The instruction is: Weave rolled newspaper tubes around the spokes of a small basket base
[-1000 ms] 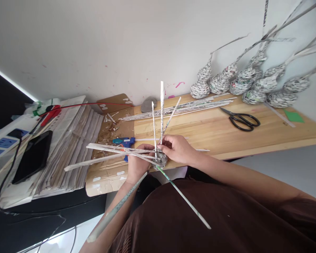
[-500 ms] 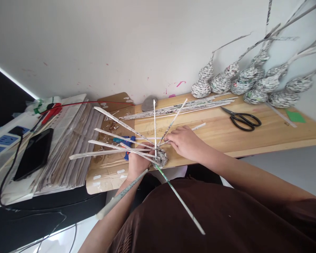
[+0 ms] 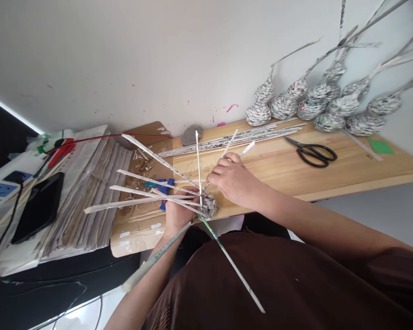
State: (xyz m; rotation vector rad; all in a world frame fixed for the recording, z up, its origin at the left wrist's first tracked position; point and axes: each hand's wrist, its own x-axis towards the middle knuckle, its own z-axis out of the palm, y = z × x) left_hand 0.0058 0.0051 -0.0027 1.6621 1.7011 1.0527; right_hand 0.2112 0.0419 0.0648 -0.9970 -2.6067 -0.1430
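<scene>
A small round woven newspaper piece (image 3: 210,207) is at the table's front edge, with several rolled paper sticks fanning out from it. My left hand (image 3: 181,207) is closed around its left side; part of the fingers is hidden behind the sticks. My right hand (image 3: 232,178) pinches a paper stick (image 3: 247,149) just to the upper right of the weave, and the stick's free end sticks out beyond the knuckles. A green-tinged paper stick (image 3: 232,263) points down over the brown shirt, and a thicker grey one (image 3: 158,254) lies across my left forearm.
Several woven newspaper gourds (image 3: 259,112) stand at the back right. Black scissors (image 3: 313,153) and a bundle of paper sticks (image 3: 254,137) lie on the wooden table. A blue glue gun (image 3: 163,192) rests on cardboard (image 3: 131,240). Left are a newspaper stack (image 3: 86,197) and a phone (image 3: 37,208).
My right hand has moved slightly up, and the stick in it has swung from pointing right to pointing more upward, beside the neighbouring upright stick. My left hand keeps its hold. The view has shifted slightly.
</scene>
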